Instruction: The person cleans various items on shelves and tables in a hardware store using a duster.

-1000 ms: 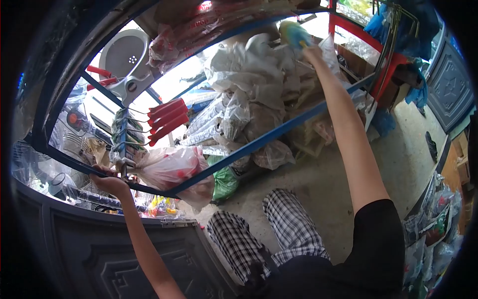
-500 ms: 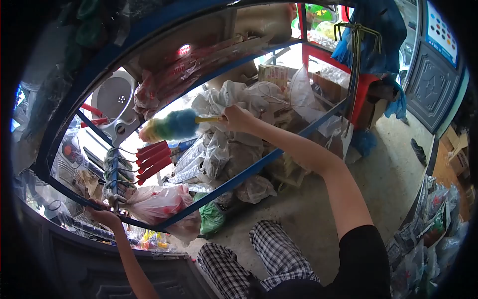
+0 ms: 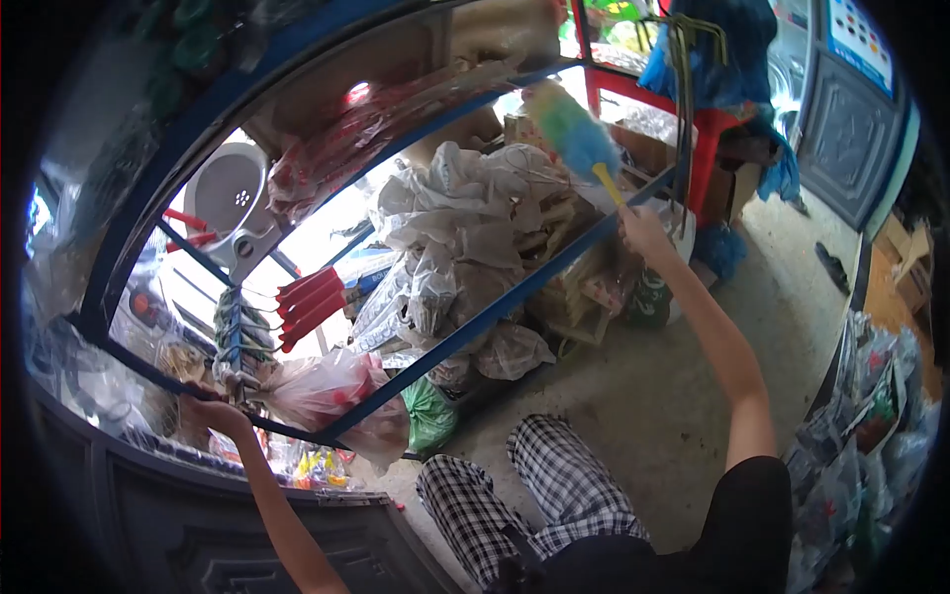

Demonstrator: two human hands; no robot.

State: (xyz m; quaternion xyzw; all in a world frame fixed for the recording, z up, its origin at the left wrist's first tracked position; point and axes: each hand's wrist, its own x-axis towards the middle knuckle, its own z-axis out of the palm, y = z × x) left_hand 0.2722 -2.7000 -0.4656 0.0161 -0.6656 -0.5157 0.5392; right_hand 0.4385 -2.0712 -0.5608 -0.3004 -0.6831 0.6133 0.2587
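My right hand (image 3: 643, 230) is closed on the yellow handle of a fluffy duster (image 3: 577, 134), whose blue, green and yellow head points up and left. The duster is over the far right end of a blue metal rack frame (image 3: 515, 322). Behind the frame lie white plastic bags (image 3: 445, 203) in a heap. At the lower left, my left hand (image 3: 213, 411) grips the rack's lower bar, beside a pink-white bag (image 3: 322, 388). Red-handled items (image 3: 309, 305) hang on hooks above that bag.
A green bag (image 3: 428, 414) lies under the frame. A red stand (image 3: 705, 163) with blue plastic is at the upper right. Wrapped goods (image 3: 861, 436) line the right edge. A dark panelled door (image 3: 851, 129) stands at the upper right, and a grey panelled surface (image 3: 257, 544) at the lower left.
My right hand has moved right with the duster, from above the red-handled items to the far right end of the frame. The duster's head now points more upward. My left hand stays at the bar.
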